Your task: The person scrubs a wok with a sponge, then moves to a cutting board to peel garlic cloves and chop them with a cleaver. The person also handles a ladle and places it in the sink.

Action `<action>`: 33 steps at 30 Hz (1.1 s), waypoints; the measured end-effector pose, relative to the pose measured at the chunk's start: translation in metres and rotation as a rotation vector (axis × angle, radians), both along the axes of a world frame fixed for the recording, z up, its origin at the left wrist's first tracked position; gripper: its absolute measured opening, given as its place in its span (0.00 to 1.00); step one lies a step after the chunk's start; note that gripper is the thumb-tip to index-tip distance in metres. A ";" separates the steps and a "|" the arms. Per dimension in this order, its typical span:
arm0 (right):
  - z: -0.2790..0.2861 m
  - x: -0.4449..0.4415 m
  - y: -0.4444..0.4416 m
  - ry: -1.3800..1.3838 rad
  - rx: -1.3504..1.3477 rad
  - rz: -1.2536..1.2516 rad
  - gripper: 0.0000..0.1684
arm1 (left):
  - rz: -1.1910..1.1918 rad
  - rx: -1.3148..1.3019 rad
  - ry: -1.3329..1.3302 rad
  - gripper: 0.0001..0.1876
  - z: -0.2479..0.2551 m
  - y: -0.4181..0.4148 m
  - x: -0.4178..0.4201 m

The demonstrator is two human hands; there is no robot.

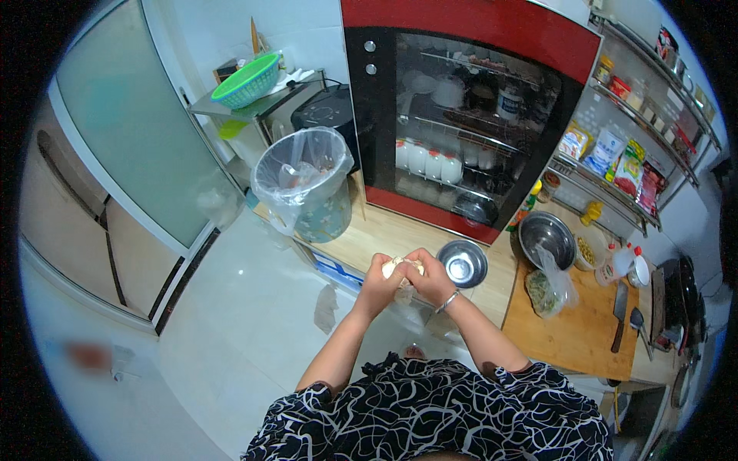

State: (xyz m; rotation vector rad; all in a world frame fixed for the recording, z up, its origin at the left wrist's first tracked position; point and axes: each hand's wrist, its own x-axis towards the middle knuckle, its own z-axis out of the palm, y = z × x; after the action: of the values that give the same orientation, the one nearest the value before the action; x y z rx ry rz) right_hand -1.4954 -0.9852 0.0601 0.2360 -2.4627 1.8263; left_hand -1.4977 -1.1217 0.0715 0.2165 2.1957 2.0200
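Between my left hand (381, 279) and my right hand (427, 279) is a small whitish piece of food (393, 267), perhaps a garlic bulb. Fingers and thumbs of both hands press on it from either side and cover much of it. Just beyond my right hand, a small stainless steel bowl (463, 263) stands on the light wood counter (398, 229). My hands are above the counter's front edge. To their upper left stands a floral waste bin (327, 216), lined with a clear plastic bag (271, 184) and holding some refuse.
On the right, a wooden cutting board (582, 340) carries a cleaver (620, 308) and a plastic bag of greens (543, 294). A larger steel bowl (546, 239) stands behind it. A red-and-black glass-fronted cabinet (375, 115) rises at the back. A green basket (245, 86) sits on a metal shelf.
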 end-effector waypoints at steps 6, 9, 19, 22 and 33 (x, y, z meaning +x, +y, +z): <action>0.028 -0.028 -0.013 0.071 -0.065 0.090 0.13 | 0.247 -0.118 0.335 0.15 0.010 0.008 -0.023; 0.036 -0.047 -0.028 0.106 -0.104 0.075 0.14 | 0.369 -0.102 0.406 0.14 0.017 0.005 -0.036; 0.080 -0.150 -0.112 0.164 -0.428 0.039 0.13 | 0.637 -0.128 0.703 0.12 0.071 -0.049 -0.125; 0.083 -0.180 -0.129 -0.057 -0.609 -0.015 0.12 | 0.635 -0.204 0.735 0.12 0.085 -0.061 -0.143; 0.106 -0.215 -0.144 -0.419 -0.979 0.297 0.12 | 0.116 0.569 0.079 0.17 0.097 -0.126 -0.192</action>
State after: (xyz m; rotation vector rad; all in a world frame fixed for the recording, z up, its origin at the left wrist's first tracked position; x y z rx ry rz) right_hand -1.7104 -1.1291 0.1665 0.1593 -1.4267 3.1935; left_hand -1.6901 -1.2480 0.1685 0.2360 1.6469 2.7007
